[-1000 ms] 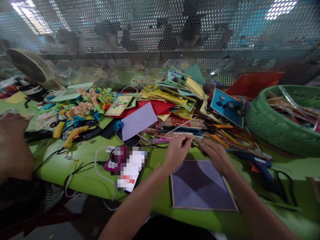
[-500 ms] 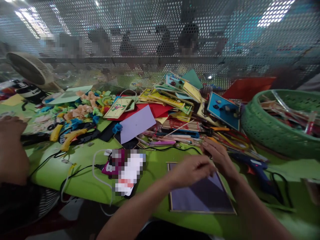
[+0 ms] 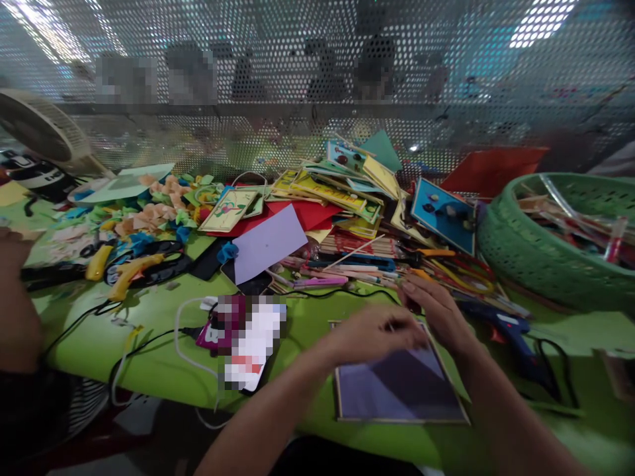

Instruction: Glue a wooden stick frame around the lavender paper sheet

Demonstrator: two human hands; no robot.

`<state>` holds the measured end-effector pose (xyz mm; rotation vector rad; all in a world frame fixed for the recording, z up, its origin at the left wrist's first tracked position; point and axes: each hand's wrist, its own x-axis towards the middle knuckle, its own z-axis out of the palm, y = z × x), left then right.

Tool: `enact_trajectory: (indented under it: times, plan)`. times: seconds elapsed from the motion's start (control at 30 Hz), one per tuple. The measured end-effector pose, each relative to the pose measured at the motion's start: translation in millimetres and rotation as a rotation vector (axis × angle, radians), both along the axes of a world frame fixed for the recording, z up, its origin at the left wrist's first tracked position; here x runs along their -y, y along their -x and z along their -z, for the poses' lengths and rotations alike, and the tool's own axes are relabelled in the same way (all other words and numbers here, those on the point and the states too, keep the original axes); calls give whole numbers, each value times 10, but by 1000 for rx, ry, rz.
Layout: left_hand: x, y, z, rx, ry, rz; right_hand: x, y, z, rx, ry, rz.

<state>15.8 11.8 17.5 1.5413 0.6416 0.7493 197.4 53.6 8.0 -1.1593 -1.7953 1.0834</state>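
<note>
A square purple card (image 3: 397,390) with a thin wooden border lies flat on the green table (image 3: 149,317) in front of me. My left hand (image 3: 372,334) hovers over the card's far edge, fingers curled together as if pinching something small that I cannot make out. My right hand (image 3: 436,311) rests at the card's far right corner, fingers bent and close to the left hand's fingertips. A thin stick seems to pass between the two hands, but it is blurred.
A heap of coloured cards, sticks and pens (image 3: 357,218) lies behind my hands. A green basket (image 3: 536,251) stands at the right, a blue glue gun (image 3: 510,334) beside it. Yellow glue guns (image 3: 129,268), cables and a phone (image 3: 248,337) sit left. Another person's arm (image 3: 17,297) is at far left.
My left hand has come back from the stick pile to over the purple card's far edge. My right hand stayed near the card's far right corner.
</note>
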Motion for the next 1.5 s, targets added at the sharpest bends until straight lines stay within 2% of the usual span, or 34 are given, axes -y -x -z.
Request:
enact_trajectory:
  times: [0.07, 0.1, 0.17, 0.37, 0.73, 1.03, 1.3, 1.5]
  plan:
    - [-60, 113, 8, -30, -40, -400, 2, -9, 22, 18, -2, -7]
    - [-93, 143, 24, -49, -77, -522, 6, -9, 29, 29, -9, -10]
    - [-150, 161, 67, -90, -150, -606, 16, -2, 36, 62, -34, -19]
    - [-213, 123, 161, -182, -309, -513, 41, 8, 34, 210, -131, -41]
    - [-239, 124, 198, -286, -391, -498, 63, 36, 69, 273, -209, -86]
    - [-252, 122, 218, -156, -291, -444, 72, 29, 44, 263, -204, -65]
    - [-254, 103, 269, -184, -281, -479, 66, 23, 54, 331, -249, -92]
    - [-263, 94, 275, -68, -205, -463, 75, 29, 24, 320, -256, -84]
